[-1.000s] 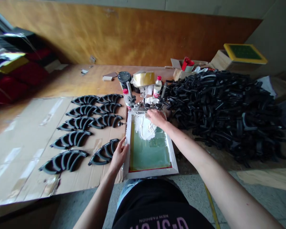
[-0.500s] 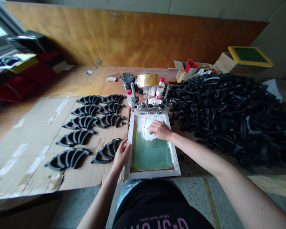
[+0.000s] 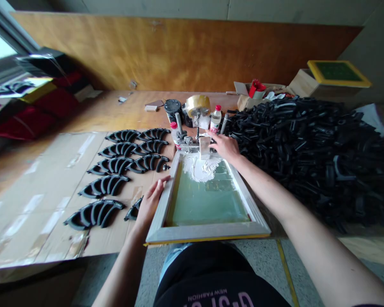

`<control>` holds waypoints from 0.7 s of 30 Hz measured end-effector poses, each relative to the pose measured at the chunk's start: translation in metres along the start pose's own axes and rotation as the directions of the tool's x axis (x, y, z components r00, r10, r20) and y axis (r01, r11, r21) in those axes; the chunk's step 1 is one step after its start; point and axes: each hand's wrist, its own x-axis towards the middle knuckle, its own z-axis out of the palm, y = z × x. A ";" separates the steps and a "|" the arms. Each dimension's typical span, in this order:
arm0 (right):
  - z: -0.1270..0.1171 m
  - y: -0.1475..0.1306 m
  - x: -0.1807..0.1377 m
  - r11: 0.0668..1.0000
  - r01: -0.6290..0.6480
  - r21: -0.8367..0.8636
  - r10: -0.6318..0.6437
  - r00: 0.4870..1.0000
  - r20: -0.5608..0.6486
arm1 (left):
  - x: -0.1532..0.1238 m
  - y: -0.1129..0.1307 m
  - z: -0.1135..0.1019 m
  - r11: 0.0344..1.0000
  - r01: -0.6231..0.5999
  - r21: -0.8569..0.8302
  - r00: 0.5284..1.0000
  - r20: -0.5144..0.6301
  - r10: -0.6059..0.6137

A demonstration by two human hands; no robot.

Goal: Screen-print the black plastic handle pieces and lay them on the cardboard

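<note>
A screen-printing frame (image 3: 208, 232) with pale metal rails and a green mesh (image 3: 208, 204) tilts up, its near edge raised towards me. My left hand (image 3: 152, 198) holds its left rail, with some fingers hidden. White paste (image 3: 200, 168) lies thick on the far end of the mesh. A small flat scraper (image 3: 205, 147) stands upright there, leaning by the metal hinge clamp (image 3: 188, 146). Beside the scraper, my right hand (image 3: 225, 147) is open, its index finger stretched out and its thumb close to the scraper's edge; whether they touch I cannot tell.
Rows of curved black plastic parts (image 3: 94, 213) lie on cardboard (image 3: 51, 170) at left. A large heap of black parts (image 3: 301, 153) fills the right. Behind the clamp stand a black tub (image 3: 173, 110), a tape roll (image 3: 197, 104) and red-capped bottles (image 3: 215, 119).
The frame's near edge has risen off the table with my left hand. My right hand has moved from the paste to the far end, leaving the scraper upright there.
</note>
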 end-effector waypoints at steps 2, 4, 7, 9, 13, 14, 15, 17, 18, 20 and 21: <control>-0.007 0.029 -0.011 0.988 -0.146 0.058 0.152 0.982 -0.113 | 0.010 0.020 0.002 0.986 -0.124 -0.113 0.992 -0.037 0.121; -0.003 0.053 -0.032 0.945 -0.301 0.126 0.316 0.940 -0.129 | 0.023 0.038 0.009 0.926 -0.285 -0.246 0.958 -0.104 0.267; 0.025 0.063 -0.073 0.922 -0.346 0.175 0.348 0.937 0.021 | 0.041 0.061 0.022 0.875 -0.300 -0.379 0.953 -0.164 0.255; 0.049 0.050 -0.097 0.958 -0.198 0.210 0.172 0.976 0.137 | 0.046 0.066 0.032 0.864 -0.229 -0.449 0.969 -0.188 0.159; 0.067 0.012 -0.117 0.975 0.090 0.202 -0.143 0.953 0.267 | 0.030 0.039 0.059 0.862 -0.097 -0.498 0.985 -0.171 0.012; 0.064 0.002 -0.118 0.976 0.105 0.189 -0.155 0.950 0.272 | 0.020 0.027 0.067 0.877 0.011 -0.480 0.996 -0.074 -0.054; 0.059 -0.008 -0.118 0.976 0.118 0.186 -0.165 0.950 0.263 | 0.009 0.014 0.075 0.885 0.137 -0.445 0.990 0.047 -0.129; 0.047 -0.033 -0.120 0.959 0.199 0.203 -0.243 0.944 0.223 | -0.013 -0.011 0.089 0.861 0.343 -0.375 0.933 0.241 -0.267; 0.043 -0.049 -0.122 0.938 0.271 0.217 -0.314 0.927 0.202 | -0.023 -0.022 0.093 0.839 0.390 -0.379 0.915 0.266 -0.305; 0.041 -0.084 -0.128 0.869 0.425 0.251 -0.474 0.861 0.185 | -0.035 -0.043 0.090 0.807 0.374 -0.457 0.927 0.169 -0.334; 0.045 -0.102 -0.131 0.829 0.483 0.281 -0.541 0.820 0.187 | -0.039 -0.054 0.082 0.805 0.340 -0.486 0.935 0.085 -0.344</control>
